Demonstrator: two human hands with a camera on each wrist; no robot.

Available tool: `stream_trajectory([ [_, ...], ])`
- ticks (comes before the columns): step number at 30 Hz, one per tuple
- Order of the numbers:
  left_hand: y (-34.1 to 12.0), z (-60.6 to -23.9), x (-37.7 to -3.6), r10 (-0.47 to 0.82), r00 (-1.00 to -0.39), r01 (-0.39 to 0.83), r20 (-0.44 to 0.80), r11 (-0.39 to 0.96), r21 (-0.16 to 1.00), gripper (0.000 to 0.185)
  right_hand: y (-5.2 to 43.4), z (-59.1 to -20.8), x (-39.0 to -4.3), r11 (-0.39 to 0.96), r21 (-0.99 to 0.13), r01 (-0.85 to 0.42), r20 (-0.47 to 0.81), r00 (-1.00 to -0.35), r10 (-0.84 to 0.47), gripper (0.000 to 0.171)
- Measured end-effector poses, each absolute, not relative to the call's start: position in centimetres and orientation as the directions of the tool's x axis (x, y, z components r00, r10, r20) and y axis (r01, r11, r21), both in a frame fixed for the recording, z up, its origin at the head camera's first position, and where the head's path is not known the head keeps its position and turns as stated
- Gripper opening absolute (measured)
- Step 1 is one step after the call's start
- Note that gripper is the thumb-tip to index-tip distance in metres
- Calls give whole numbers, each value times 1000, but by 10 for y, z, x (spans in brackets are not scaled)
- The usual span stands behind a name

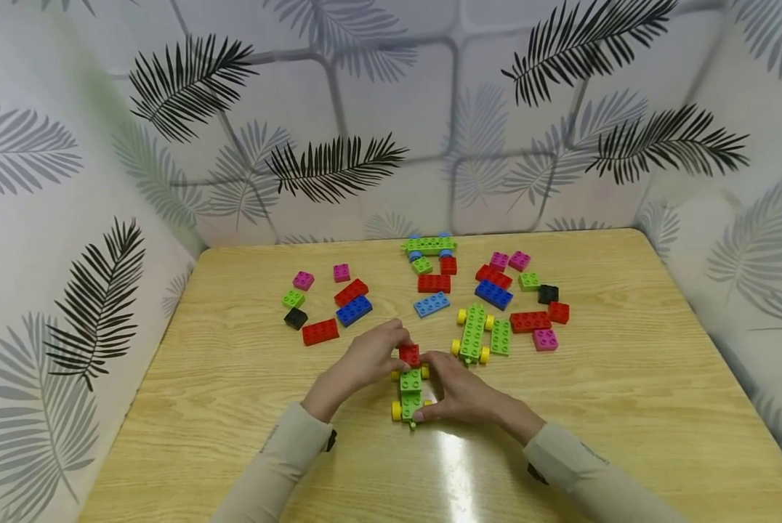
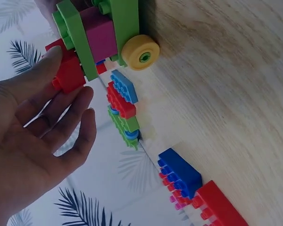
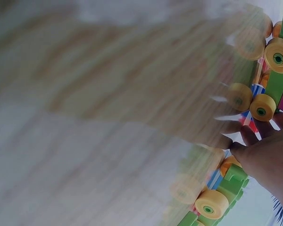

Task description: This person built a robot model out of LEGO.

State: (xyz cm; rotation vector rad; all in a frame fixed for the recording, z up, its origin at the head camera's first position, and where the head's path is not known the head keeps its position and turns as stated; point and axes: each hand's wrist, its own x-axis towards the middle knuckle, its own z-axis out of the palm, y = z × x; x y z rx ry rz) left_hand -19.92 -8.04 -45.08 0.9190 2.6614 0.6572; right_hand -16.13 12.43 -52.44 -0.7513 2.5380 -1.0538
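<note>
Green wheeled brick car (image 1: 410, 396) sits on the wooden table (image 1: 247, 407) near the front edge, between both hands; left hand (image 1: 365, 361) pinches the small red brick (image 1: 409, 354) onto its far end, right hand (image 1: 459, 392) curls fingers round the car's side and near end. Car is probably light, rigid plastic, smooth and a bit slippery, and its yellow wheels (image 2: 140, 52) likely roll, so best held by the green body, not the wheels. Loose bricks (image 1: 355, 310) and a second green car (image 1: 473, 334) lie just beyond.
</note>
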Motion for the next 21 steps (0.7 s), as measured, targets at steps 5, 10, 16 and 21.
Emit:
stream_trajectory([
  [5, -87, -463, -197, 595, -802, 440, -62, 657, 612, 26, 124, -525, -161, 593, -722, -356, -65, -819, -570, 85],
  [10, -96, -482, -189, 549, -836, 340, -19, 545, 766, 32, 123, -526, -159, 594, -725, -350, -76, -816, -574, 87],
  [16, -94, -488, -186, 506, -863, 299, 10, 494, 816, 30, 124, -524, -159, 586, -729, -354, -62, -818, -572, 87],
  [21, -92, -484, -185, 503, -864, 282, -4, 491, 824, 28, 125, -522, -161, 586, -728, -357, -60, -818, -572, 88],
])
